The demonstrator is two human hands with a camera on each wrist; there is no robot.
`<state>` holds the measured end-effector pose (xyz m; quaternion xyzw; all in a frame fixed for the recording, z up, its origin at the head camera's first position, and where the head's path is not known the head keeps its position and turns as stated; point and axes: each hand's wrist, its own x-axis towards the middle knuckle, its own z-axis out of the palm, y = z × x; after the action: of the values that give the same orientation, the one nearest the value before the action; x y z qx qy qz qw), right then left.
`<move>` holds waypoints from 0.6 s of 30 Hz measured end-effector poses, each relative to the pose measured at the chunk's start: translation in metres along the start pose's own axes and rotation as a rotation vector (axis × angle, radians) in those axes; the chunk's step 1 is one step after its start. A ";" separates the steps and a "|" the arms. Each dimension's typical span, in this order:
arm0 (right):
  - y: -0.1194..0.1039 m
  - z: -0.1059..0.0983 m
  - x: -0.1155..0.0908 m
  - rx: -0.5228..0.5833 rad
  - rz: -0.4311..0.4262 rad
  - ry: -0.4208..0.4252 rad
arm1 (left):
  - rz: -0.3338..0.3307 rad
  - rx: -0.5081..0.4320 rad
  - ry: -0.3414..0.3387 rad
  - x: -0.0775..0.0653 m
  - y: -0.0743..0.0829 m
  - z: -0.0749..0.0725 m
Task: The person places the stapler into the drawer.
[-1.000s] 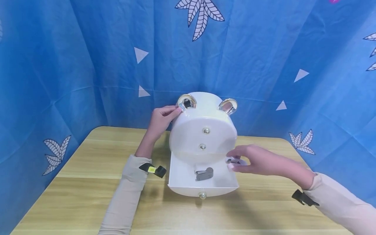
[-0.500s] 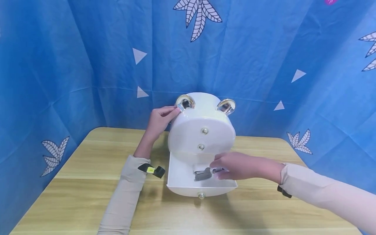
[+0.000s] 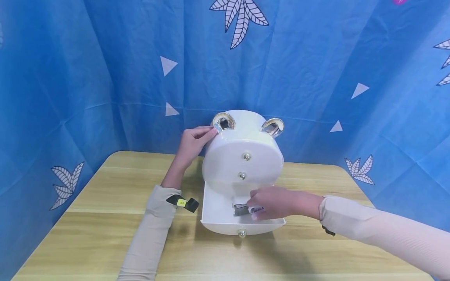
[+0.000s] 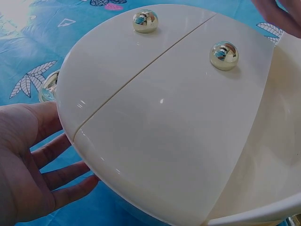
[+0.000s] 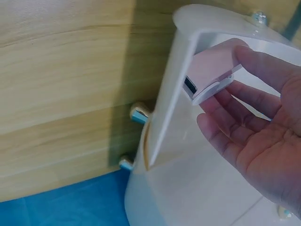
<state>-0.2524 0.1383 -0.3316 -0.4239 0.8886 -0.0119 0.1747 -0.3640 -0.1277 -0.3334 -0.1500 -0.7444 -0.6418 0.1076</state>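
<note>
A white bear-shaped drawer box with shiny gold ears stands on the table. Its bottom drawer is pulled out. My left hand touches the box's left side below the ear; the left wrist view shows its fingers fairly straight along the side. Inside the drawer lies a grey stapler, partly behind my right hand. Thumb and fingers of that hand pinch a small pinkish-white stapler low over the drawer, right beside the grey one. Whether the two staplers touch I cannot tell.
The wooden table extends to both sides and in front of the box. A patterned blue curtain hangs close behind it. Gold knobs stick out from the drawer fronts.
My right hand has moved left and slightly down, from the drawer's right edge to beside the grey stapler, still holding the pinkish-white one. The left hand keeps its place on the box.
</note>
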 end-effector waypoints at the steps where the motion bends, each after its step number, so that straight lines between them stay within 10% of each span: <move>1: 0.001 0.002 0.001 -0.009 -0.002 0.003 | 0.001 0.000 0.000 0.000 0.000 0.000; 18: 0.008 0.021 0.020 -0.060 0.017 0.081 | 0.011 0.002 0.005 0.001 -0.001 0.000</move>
<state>-0.2627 0.1309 -0.3586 -0.4206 0.8985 -0.0010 0.1259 -0.3650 -0.1278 -0.3345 -0.1523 -0.7438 -0.6409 0.1131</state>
